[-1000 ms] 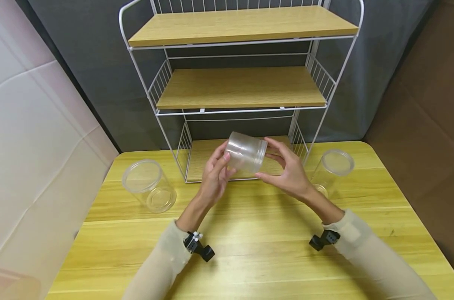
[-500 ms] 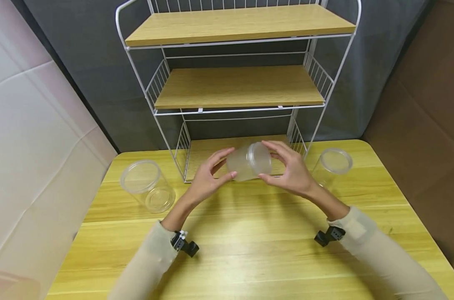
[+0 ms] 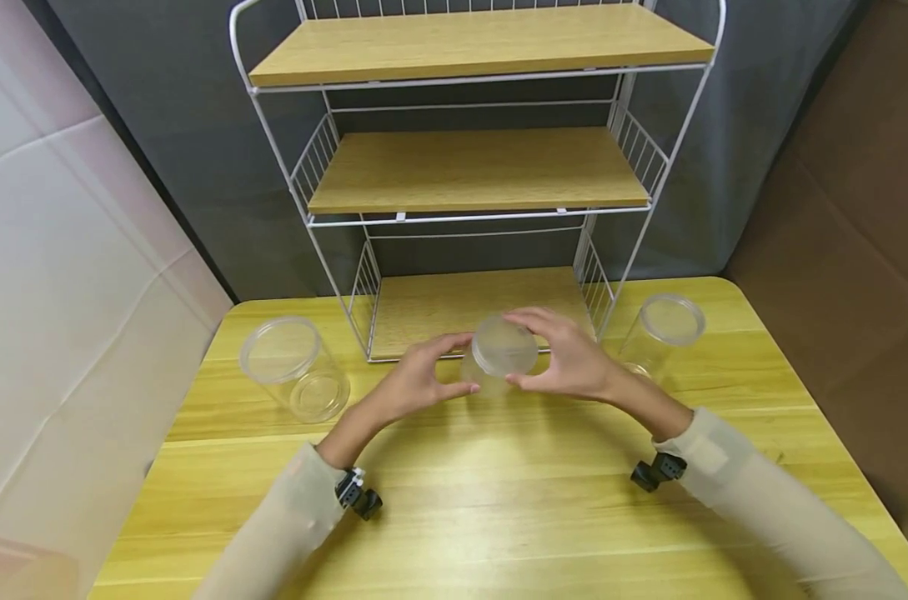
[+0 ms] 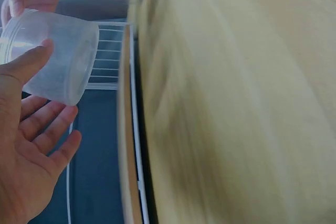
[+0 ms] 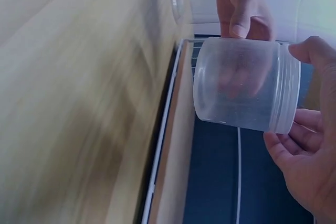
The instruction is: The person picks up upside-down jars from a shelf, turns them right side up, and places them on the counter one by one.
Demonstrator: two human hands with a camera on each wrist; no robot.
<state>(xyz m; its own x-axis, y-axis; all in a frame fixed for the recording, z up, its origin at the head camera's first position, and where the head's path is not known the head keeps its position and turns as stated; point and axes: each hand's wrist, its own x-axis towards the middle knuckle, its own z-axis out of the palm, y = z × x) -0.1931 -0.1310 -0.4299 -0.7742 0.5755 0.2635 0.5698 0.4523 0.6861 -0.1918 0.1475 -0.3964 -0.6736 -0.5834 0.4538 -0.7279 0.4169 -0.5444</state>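
Note:
A clear plastic jar point(image 3: 504, 348) with a ribbed screw lid is between my two hands, in front of the bottom shelf. Its lid faces up toward the head camera. My right hand point(image 3: 566, 358) grips it at the lid rim, thumb on the near side and fingers on the far side. Lower on the jar's body, my left hand point(image 3: 416, 383) holds it between thumb and fingers. In the right wrist view the left fingers show through the jar wall point(image 5: 236, 82). The left wrist view has the jar point(image 4: 63, 56) tilted, with its base apart from the table.
A white wire rack point(image 3: 479, 221) with three wooden shelves stands at the back of the table point(image 3: 454, 500). A larger clear jar point(image 3: 296, 371) stands on the left. Another clear jar point(image 3: 664, 333) stands right of the rack, partly behind my right wrist.
The jar has turned from lying sideways to lid up and come down toward the table. My left hand let its grip slide round to the jar's left side; both hands lowered.

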